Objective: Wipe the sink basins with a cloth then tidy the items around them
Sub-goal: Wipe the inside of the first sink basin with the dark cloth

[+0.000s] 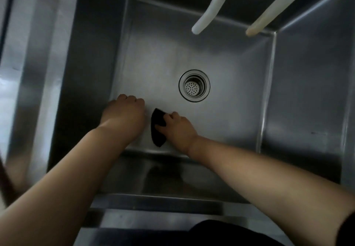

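Both arms reach deep into the steel sink. The right hand grips a dark cloth against the basin floor, near the drain. The left hand, fingers curled and empty, rests just beside it.

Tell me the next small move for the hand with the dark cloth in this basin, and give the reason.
Probably sweep the right hand and its dark cloth away from the near wall toward the drain. The cloth sits at the near edge of the basin floor, so most of the floor lies beyond it. The left hand, fingers curled, rests beside it holding nothing visible.
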A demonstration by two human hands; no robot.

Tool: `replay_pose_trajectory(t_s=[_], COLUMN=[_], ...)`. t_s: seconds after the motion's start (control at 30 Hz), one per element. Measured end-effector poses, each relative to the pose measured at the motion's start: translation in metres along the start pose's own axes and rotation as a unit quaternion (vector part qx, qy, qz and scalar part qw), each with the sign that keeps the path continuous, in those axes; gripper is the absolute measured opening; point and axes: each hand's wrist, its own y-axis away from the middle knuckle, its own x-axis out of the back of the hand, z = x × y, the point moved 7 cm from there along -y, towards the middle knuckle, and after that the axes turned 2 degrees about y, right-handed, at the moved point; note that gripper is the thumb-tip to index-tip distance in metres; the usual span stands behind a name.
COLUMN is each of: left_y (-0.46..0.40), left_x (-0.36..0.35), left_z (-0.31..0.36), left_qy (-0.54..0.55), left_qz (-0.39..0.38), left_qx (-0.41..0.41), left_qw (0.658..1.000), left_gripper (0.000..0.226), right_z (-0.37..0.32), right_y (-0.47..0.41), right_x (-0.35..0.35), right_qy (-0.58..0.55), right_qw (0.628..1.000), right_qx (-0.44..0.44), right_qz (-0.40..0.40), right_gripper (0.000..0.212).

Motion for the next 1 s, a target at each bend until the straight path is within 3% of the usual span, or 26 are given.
replay_pose_trajectory(t_s=[0.1,0.23,0.4,0.57,0.77,1.0], left_y=[0.001,0.001,0.007,0.021,0.039,0.067], left_x=[-0.002,-0.004,0.001,0.006,0.017,0.045], left_z=[-0.003,-0.006,-0.004,-0.002,-0.001,0.000], left_qy=[-0.015,-0.007,-0.004,-0.027,-0.013,-0.001], left_qz=[0.004,0.000,0.008,0.019,0.026,0.037], left_qx=[0.001,0.002,-0.007,-0.014,-0.018,-0.021], left_qw=[1.000,1.000,1.000,0.999,0.999,0.999], left_gripper=[0.031,0.031,0.030,0.030,0.026,0.027], right_z=[-0.023,-0.035,-0.027,-0.022,-0.030,-0.048], right_y=[0.002,0.015,0.025,0.032,0.051,0.072], right_x=[-0.016,-0.019,-0.028,-0.037,-0.019,0.041], right_qy=[0.038,-0.075,-0.182,-0.311,-0.459,-0.510], right_qw=[0.995,0.988,0.965,0.902,0.832,0.814], right_qx=[0.087,0.099,0.010,-0.061,-0.117,-0.115], right_qz=[-0.011,-0.087,-0.187,-0.292,-0.289,-0.252], right_gripper=[0.045,0.035,0.048,0.062,0.062,0.062])
